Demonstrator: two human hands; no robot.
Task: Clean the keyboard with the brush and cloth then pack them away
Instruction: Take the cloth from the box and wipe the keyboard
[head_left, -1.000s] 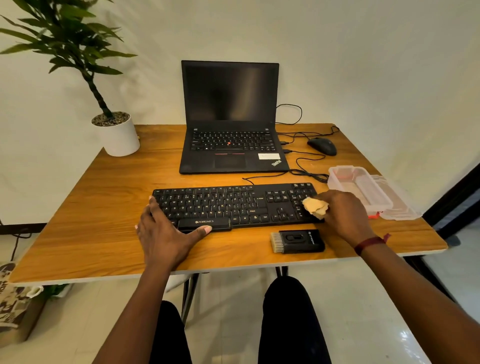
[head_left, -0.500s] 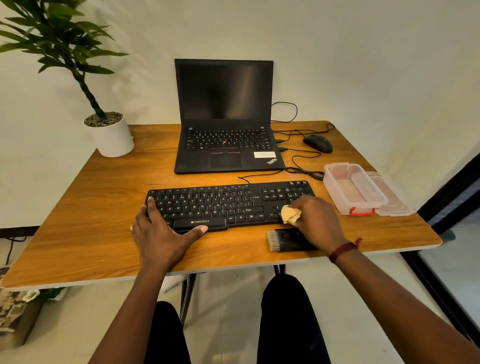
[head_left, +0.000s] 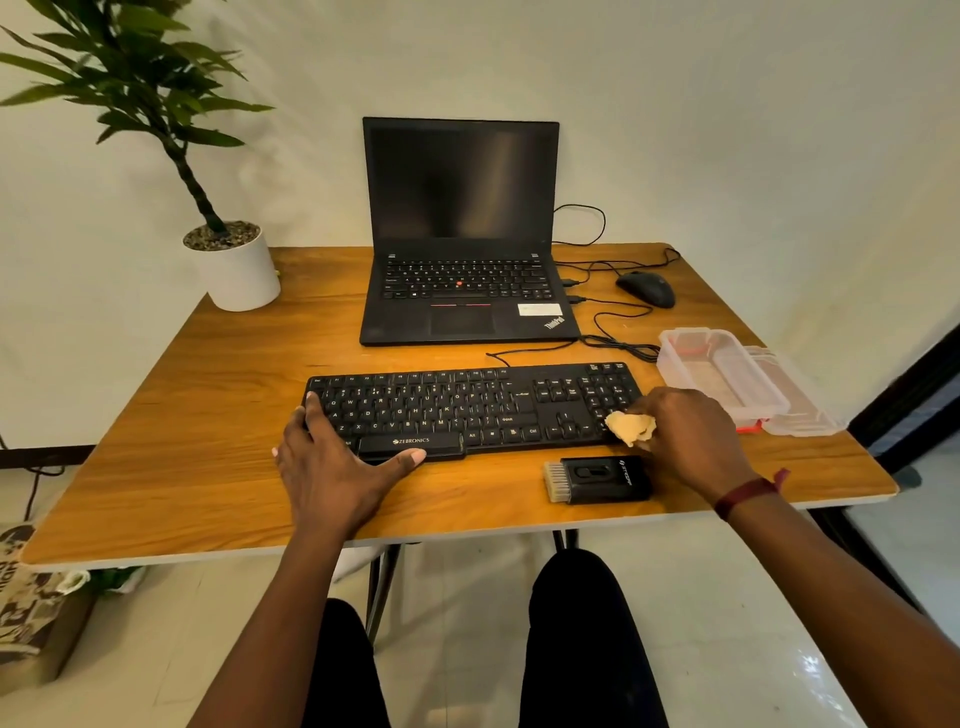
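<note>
Both my hands down at the desk, arms stretched forward

My left hand (head_left: 337, 467) lies flat, palm down, fingers spread, thumb out to the right; my right hand (head_left: 685, 436) is curled, knuckles up, fingers pinched round a small wad held at the fingertips; a dark red band circles my right wrist; both forearms are bare.

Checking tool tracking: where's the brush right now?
Head view: the brush lies flat on the table, near its front edge, just in front of the keyboard's right end, beside the right hand.
</note>
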